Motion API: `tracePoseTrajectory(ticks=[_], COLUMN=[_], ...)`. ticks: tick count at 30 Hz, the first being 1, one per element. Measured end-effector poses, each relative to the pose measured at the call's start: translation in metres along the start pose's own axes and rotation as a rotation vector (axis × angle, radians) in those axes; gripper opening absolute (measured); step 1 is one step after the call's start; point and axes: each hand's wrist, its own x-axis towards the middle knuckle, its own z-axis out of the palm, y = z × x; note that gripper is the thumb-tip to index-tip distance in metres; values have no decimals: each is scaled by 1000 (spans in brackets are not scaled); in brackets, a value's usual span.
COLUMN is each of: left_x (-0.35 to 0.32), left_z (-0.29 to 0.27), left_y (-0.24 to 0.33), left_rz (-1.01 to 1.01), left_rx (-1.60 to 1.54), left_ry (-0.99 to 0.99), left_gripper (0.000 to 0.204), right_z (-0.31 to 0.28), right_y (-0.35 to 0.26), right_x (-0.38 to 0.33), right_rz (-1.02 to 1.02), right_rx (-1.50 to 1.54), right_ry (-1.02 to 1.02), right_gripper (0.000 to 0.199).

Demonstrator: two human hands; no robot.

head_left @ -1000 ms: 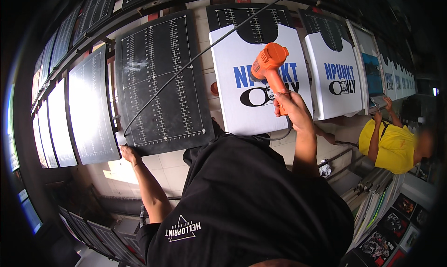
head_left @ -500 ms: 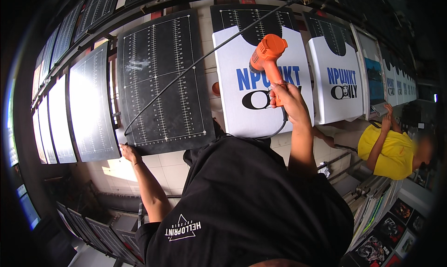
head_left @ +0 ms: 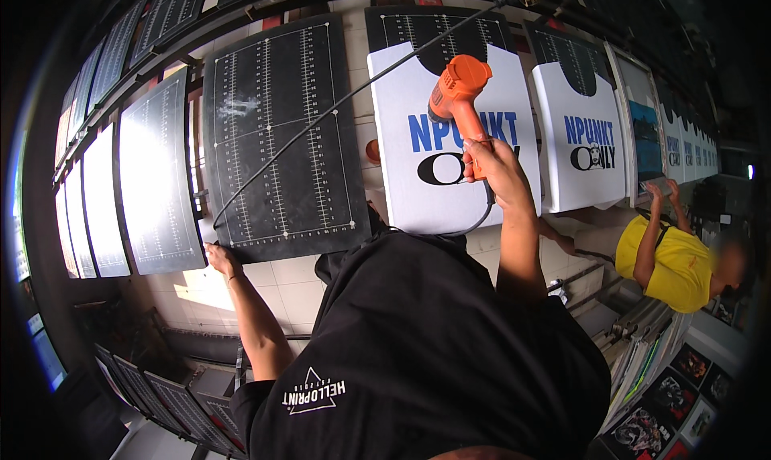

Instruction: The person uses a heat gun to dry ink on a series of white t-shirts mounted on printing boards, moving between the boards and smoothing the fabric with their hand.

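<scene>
The right hand was raised with its fingers clamped around the grip of an orange plastic heat gun, whose barrel end stood above the hand in front of a white T-shirt with blue and black print. That shirt was pulled over a black gridded platen board, its lower edge hanging near the person's black garment. A thin black cable ran from the upper right corner of the rack down across a bare black board marked with white ruler lines to that board's lower left corner.

The left hand rested at that same lower left corner, touching the board's bottom edge; the fingers seemed curled, but whether they gripped the edge or the cable could not be told.

To the right hung a second white printed T-shirt on its own board. Beyond it, near the right end of the row, a person in a yellow shirt reached up with one hand toward another board. Shiny grey boards lined the left end.
</scene>
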Motion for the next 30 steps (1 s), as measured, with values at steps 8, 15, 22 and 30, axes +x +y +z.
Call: tracePoseTrajectory(ticks=[8,15,22,30], left_x=[-5,-12,-22,18], left_z=[-1,-5,-4,7], left_y=[7,16,24,-20], left_rz=[-37,-15,5,29], left_rx=[6,1,-57,-19], left_ry=[-10,-47,-40,-16], left_gripper=[70,69,66,65], right_z=[-1,-2,-2,-7], right_y=[6,15,17,22], right_x=[-16,-31,-47,-60], right_rz=[31,55,76,89], right_rx=[-13,-6,-2,19], right_ry=[11,19,34,-2], right_gripper=[34,35,36,32])
